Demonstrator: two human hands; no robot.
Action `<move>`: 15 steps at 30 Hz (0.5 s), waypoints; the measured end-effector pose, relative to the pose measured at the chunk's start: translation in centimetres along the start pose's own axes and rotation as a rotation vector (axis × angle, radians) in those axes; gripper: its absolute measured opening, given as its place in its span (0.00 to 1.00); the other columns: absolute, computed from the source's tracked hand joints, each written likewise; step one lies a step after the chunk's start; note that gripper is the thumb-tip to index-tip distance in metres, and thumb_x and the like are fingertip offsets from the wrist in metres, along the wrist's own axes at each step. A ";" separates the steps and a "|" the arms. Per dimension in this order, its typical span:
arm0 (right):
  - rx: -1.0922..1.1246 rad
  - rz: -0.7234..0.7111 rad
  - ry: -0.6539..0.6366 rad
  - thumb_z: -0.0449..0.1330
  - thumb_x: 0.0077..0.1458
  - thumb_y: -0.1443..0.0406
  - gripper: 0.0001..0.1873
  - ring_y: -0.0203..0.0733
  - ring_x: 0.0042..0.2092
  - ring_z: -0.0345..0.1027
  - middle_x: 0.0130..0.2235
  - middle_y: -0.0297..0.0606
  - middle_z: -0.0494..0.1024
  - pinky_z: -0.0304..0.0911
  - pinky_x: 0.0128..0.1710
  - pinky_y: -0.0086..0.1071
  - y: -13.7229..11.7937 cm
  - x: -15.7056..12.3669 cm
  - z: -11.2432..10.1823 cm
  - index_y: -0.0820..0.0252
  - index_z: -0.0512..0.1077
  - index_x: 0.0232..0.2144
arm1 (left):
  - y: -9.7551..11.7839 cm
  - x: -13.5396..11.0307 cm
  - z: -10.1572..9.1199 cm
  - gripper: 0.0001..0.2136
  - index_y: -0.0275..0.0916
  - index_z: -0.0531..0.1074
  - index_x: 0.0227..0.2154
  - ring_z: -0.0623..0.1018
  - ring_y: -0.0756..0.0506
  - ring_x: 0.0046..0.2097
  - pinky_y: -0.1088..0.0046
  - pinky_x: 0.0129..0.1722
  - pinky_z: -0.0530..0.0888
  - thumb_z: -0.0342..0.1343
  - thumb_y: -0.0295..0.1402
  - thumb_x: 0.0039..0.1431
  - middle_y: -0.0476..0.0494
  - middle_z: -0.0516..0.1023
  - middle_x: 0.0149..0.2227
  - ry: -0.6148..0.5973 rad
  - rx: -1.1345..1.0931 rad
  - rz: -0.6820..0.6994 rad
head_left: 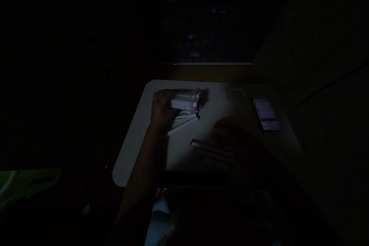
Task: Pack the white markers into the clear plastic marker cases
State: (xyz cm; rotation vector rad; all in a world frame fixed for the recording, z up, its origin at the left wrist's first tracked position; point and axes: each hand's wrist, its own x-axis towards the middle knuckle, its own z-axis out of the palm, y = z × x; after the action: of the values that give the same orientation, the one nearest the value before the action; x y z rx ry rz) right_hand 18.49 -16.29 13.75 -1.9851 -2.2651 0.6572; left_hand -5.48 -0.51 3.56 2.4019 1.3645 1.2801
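Note:
My left hand [161,109] is closed around the base of a clear plastic container [192,102], which lies on its side with its mouth to the right. White markers [181,103] with coloured ends fill it. Just below, several loose markers [183,125] lie on the white table [135,153], some with green or dark tips. Deep in shadow, my right hand [227,134] hovers over or rests on the table's right half; its fingers are too dark to read. Beside it, nearer to me, lie several more markers [211,148], one with a purple end.
A phone [266,113] with a lit, pixelated screen lies on the table's right side. At the back right is a clear plastic piece [236,93], perhaps a lid, with a small pale item [240,108] near it. The surroundings are very dark.

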 end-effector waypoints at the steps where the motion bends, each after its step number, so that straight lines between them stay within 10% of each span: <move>1: 0.006 -0.012 0.044 0.53 0.60 0.65 0.09 0.38 0.36 0.69 0.38 0.41 0.78 0.57 0.33 0.29 0.2 -0.1 0.3 0.57 0.74 0.35 | -0.1 0.0 0.0 0.26 0.42 0.69 0.48 0.71 0.35 0.53 0.51 0.54 0.68 0.66 0.33 0.43 0.40 0.75 0.49 0.001 -0.002 0.005; 7: -0.053 -0.195 -0.185 0.55 0.55 0.66 0.06 0.38 0.32 0.66 0.35 0.40 0.77 0.53 0.29 0.30 4.1 4.2 2.7 0.59 0.72 0.31 | -0.8 0.0 0.3 0.27 0.42 0.69 0.49 0.71 0.34 0.54 0.49 0.55 0.68 0.67 0.34 0.42 0.40 0.74 0.50 -0.005 0.007 0.015; 15: -0.143 -0.275 -0.118 0.57 0.50 0.65 0.12 0.44 0.41 0.68 0.42 0.44 0.77 0.56 0.36 0.31 6.4 7.3 4.2 0.61 0.73 0.38 | -0.2 0.1 0.1 0.26 0.42 0.69 0.48 0.71 0.34 0.54 0.49 0.55 0.68 0.66 0.32 0.43 0.39 0.75 0.49 -0.009 -0.004 -0.004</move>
State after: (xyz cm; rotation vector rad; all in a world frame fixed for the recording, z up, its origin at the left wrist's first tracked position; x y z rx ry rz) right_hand 21.84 -9.91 6.02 -1.6795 -2.6577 0.6146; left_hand -5.52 -0.29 3.51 2.3982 1.3627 1.2687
